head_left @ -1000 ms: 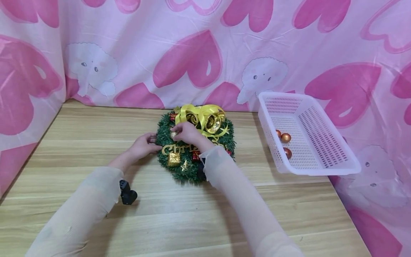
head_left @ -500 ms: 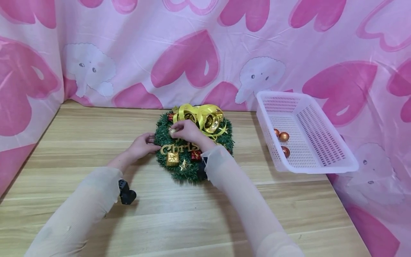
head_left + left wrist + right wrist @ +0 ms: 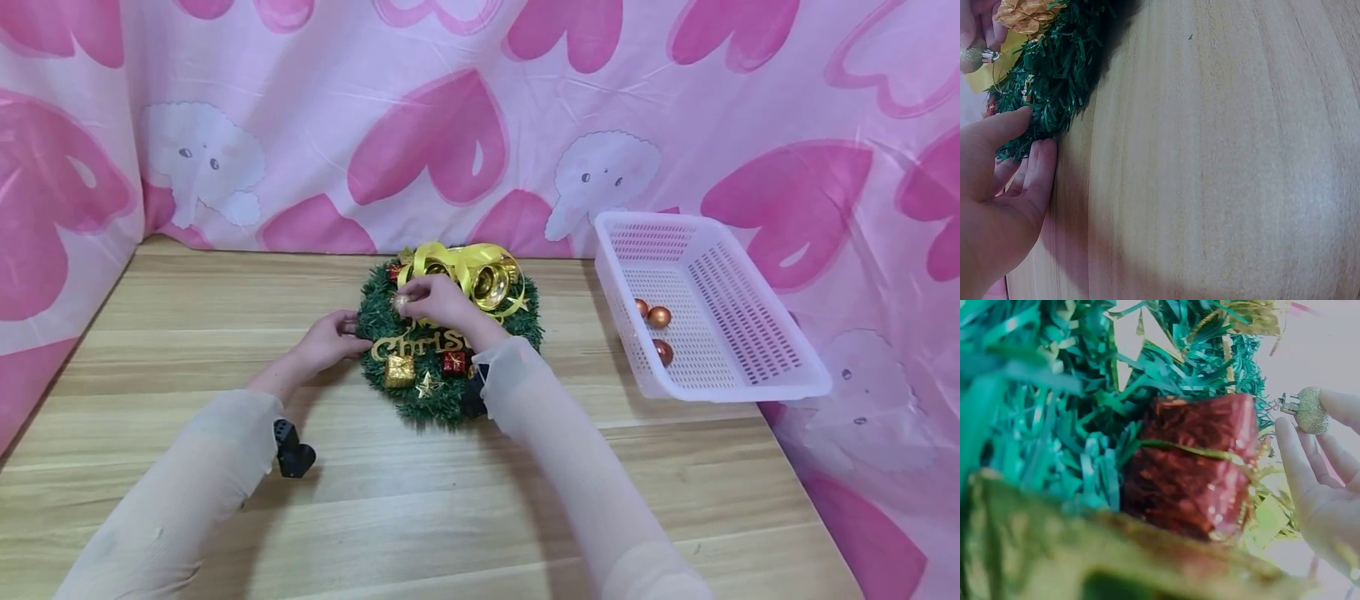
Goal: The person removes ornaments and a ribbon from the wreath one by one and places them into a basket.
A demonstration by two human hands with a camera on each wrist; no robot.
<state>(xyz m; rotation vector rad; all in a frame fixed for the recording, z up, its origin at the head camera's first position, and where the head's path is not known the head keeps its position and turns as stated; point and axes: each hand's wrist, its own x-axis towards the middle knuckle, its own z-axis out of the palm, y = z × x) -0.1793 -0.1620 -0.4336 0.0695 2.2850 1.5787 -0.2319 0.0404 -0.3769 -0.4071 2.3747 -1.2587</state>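
A green tinsel Christmas wreath (image 3: 378, 317) lies on the wooden table, with gold lettering (image 3: 420, 343), red and gold gift boxes, stars and gold bells with yellow ribbon. My right hand (image 3: 446, 307) is above its upper left part, pinching a small gold glitter bauble (image 3: 1313, 411) between thumb and fingers. The bauble's silver cap points toward the greenery in the right wrist view. At the wreath's left edge, my left hand (image 3: 321, 343) holds the rim, thumb on the tinsel and fingers at the underside, as the left wrist view shows.
A white perforated plastic basket (image 3: 738, 392) stands to the right with several copper-coloured baubles (image 3: 659, 317) inside. Pink heart-patterned cloth (image 3: 300, 125) hangs behind the table and along its sides. Black camera mounts sit at both wrists.
The whole head view has shifted slightly left. My right hand keeps the bauble at nearly the same spot over the wreath, and my left hand stays on the rim.
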